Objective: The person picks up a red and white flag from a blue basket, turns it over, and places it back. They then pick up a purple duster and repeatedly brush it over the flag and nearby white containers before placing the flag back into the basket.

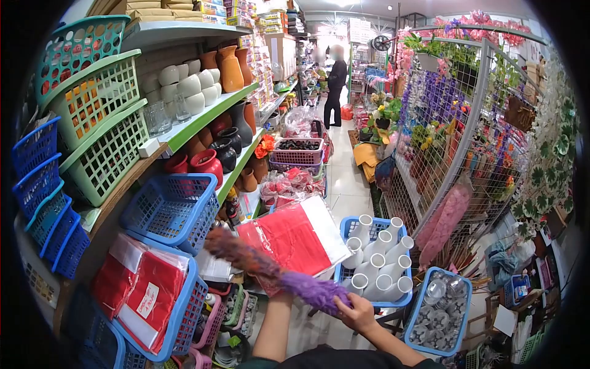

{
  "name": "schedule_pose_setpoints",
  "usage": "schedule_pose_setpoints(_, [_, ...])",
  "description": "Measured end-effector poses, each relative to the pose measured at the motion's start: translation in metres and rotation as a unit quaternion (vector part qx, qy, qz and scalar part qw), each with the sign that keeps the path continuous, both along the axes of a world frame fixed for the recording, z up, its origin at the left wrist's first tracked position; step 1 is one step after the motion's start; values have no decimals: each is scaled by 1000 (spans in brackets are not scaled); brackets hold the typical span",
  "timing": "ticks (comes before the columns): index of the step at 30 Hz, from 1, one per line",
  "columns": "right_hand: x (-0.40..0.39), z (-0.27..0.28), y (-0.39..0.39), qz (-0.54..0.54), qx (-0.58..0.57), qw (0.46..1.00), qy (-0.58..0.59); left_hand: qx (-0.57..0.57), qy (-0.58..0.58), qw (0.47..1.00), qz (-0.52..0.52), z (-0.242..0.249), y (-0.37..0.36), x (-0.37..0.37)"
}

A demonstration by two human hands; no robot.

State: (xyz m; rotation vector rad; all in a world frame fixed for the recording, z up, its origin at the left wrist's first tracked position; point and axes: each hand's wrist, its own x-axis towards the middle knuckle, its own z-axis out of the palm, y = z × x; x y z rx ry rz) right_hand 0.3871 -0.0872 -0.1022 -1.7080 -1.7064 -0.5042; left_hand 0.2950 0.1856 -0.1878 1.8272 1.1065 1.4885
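A long, fluffy bundle (313,290), purple at the near end and brown-orange toward the far left, lies slantwise across the front of the view. My right hand (357,313) is closed around its purple end. Under the middle of the bundle is my left hand (281,297), its fingers hidden behind the bundle and a red folded cloth in clear plastic (289,237). Just beyond my right hand, white bottle-shaped vases (376,264) stand upright in a blue basket (402,302).
On the left, shelves (184,132) carry pots and cups, with green baskets (114,166) stacked alongside. Another blue basket (198,307) holds red packets. Glassware fills a basket (413,347) at right, below a wire rack (445,166). A person (336,80) stands in the aisle.
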Motion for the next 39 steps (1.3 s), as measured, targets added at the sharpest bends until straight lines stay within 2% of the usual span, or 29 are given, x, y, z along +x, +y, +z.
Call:
schedule_pose_setpoints(1, [1,-1,1,1,0,1000,0,3,9,1000,7,-1,0,-1])
schedule_pose_setpoints(3, [14,-6,4,-140,16,986,84,-3,-9,1000,-3,6,-5,-10])
schedule_pose_setpoints(4, [26,-16,4,-167,0,974,155,-11,-26,1000,-13,16,4,2])
schedule_pose_setpoints(5, [37,-22,7,-166,0,974,154,-18,-43,999,-24,23,6,4])
schedule_pose_setpoints(7, [51,-22,12,-238,25,907,346,-33,-75,995,-48,31,0,12])
schedule_pose_setpoints(8, [49,-18,12,-239,67,931,268,-39,-90,993,-61,37,1,14])
schedule_pose_setpoints(9, [42,-14,10,-239,69,931,269,-44,-106,991,-74,32,1,5])
schedule_pose_setpoints(11, [27,-8,5,-150,78,951,259,-59,-138,984,-98,24,-13,-9])
schedule_pose_setpoints(12, [19,-6,4,-118,99,975,160,-68,-153,980,-111,31,-12,6])
schedule_pose_setpoints(15, [3,-4,-1,-16,58,998,14,-93,-197,964,-153,19,-26,-12])
schedule_pose_setpoints(19, [4,-4,-1,19,19,1000,-13,-117,-258,938,-199,17,-36,-17])
schedule_pose_setpoints(20, [12,-14,-2,-53,11,998,15,-122,-275,930,-210,21,-36,-16])
schedule_pose_setpoints(21, [19,-20,-4,-126,2,991,44,-129,-290,922,-220,45,-27,2])
schedule_pose_setpoints(22, [23,-23,-6,-163,-21,973,160,-137,-306,914,-230,38,-28,-13])
schedule_pose_setpoints(23, [28,-20,-5,-162,-22,974,159,-143,-322,905,-240,59,-22,5])
schedule_pose_setpoints(25, [39,-10,-1,-210,76,925,308,-156,-351,886,-259,61,-28,6])
schedule_pose_setpoints(26, [41,-7,-4,-233,53,905,352,-163,-365,876,-271,56,-28,-6])
schedule_pose_setpoints(27, [40,-7,-6,-234,54,904,352,-170,-378,865,-283,77,-25,15])
schedule_pose_setpoints(28, [38,-9,-8,-208,92,927,299,-175,-392,853,-295,80,-26,18])
schedule_pose_setpoints(29, [36,-11,-10,-180,129,944,243,-181,-406,842,-306,76,-31,16])
schedule_pose_setpoints(30, [28,-13,-11,-136,136,950,245,-187,-420,830,-316,55,-39,-6])
schedule_pose_setpoints(33, [11,-3,-15,-51,71,994,73,-213,-454,789,-354,55,-53,2])
schedule_pose_setpoints(34, [10,-1,-13,-56,72,993,73,-221,-465,774,-367,49,-56,-3])
schedule_pose_setpoints(36, [10,3,-12,-4,10,1000,-19,-238,-485,744,-392,55,-61,-5])
schedule_pose_setpoints(37, [12,-1,-13,-9,11,1000,-17,-246,-494,730,-404,60,-60,4])
schedule_pose_setpoints(39, [27,-20,-13,-90,35,993,62,-260,-513,698,-427,66,-60,8])
